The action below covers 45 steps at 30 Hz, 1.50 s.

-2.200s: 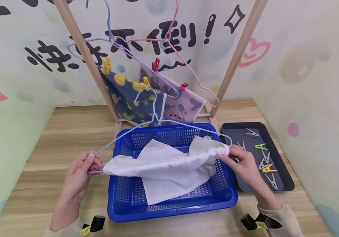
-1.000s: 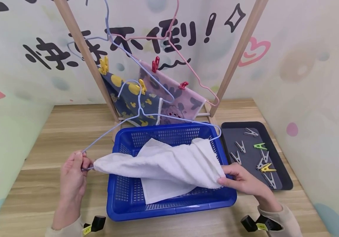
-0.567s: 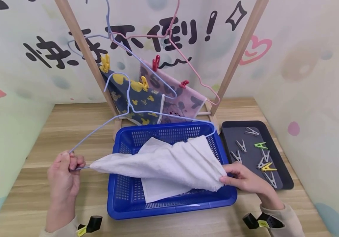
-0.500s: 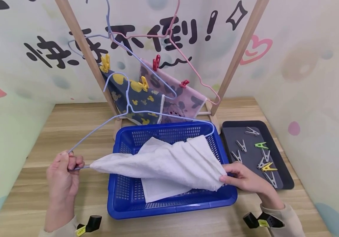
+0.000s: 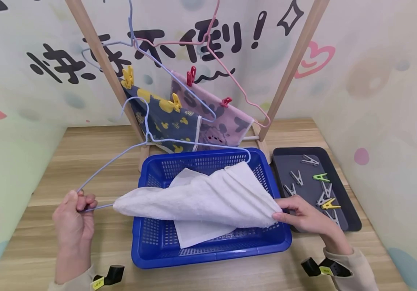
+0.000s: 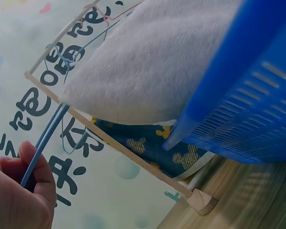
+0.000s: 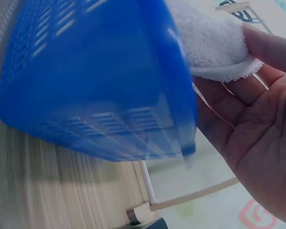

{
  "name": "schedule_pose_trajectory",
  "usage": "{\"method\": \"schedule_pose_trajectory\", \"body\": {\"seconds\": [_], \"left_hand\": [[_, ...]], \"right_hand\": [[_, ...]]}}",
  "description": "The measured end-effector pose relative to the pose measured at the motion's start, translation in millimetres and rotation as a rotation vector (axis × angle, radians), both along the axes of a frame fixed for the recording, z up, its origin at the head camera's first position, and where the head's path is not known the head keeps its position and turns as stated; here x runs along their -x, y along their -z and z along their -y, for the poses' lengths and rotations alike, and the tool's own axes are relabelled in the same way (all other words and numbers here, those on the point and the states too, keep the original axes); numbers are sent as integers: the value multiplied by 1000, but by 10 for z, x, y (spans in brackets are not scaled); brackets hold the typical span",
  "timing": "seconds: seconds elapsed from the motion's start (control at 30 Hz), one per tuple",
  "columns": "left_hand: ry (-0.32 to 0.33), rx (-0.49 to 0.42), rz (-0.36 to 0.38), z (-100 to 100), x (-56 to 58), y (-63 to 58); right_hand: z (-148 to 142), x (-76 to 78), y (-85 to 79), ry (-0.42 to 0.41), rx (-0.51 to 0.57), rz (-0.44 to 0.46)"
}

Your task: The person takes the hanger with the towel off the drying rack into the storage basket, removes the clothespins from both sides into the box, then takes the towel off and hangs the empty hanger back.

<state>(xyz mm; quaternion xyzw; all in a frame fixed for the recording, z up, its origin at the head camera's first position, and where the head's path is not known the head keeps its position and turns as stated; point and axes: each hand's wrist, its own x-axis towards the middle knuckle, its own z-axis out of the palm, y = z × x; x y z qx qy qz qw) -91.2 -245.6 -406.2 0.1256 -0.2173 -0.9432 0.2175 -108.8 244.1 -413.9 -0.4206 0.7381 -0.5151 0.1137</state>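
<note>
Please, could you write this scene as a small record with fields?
left hand: grips one end of a light-blue hanger
right hand: pinches the white towel by its edge
white towel: hides most of the hanger's lower bar
blue basket: beneath white towel
navy towel: behind basket, yellow clips
pink towel: behind basket, red clips
dark tray: beside basket, loose clips inside

We see plain white on the fluffy terry cloth (image 5: 201, 202) and pale periwinkle blue on the thin bent-wire hanger (image 5: 148, 136). The rectangular perforated plastic basket (image 5: 212, 257) is deep blue. We find yellow patches and mouse-head shapes on the navy fabric towel (image 5: 161, 125), and grey-mauve markings on the dusty-pink fabric towel (image 5: 226, 125). The shallow rectangular tray (image 5: 308, 196) is charcoal. The wooden tabletop (image 5: 84, 145) has streaky tan grain; the whitish wall (image 5: 99, 109) bears black characters and a pink heart outline.
</note>
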Motion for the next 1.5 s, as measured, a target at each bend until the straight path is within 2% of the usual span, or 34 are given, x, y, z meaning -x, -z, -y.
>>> {"method": "schedule_pose_trajectory", "body": {"seconds": [0.23,0.4,0.6,0.83,1.03,1.13,1.23,1.37,1.5], "left_hand": [[-20,-49,-10,57,-5,40],[-77,-91,11,110,8,36],[-110,-127,39,192,-18,48],[-142,-156,69,276,-55,83],[-169,-140,65,298,-70,92],[-190,-132,69,300,-79,96],[-181,-123,62,314,-96,109],[-174,-85,59,327,-107,128],[-182,-59,63,336,-107,136]], "right_hand": [[-139,-16,-5,45,39,23],[-229,-12,-3,82,32,-4],[-367,-11,26,124,167,-24],[-476,0,142,253,307,-16],[-536,-24,156,399,256,21],[-580,7,218,427,346,61],[-599,27,271,473,447,108],[-588,22,306,482,576,170],[-588,20,343,448,687,217]]}}
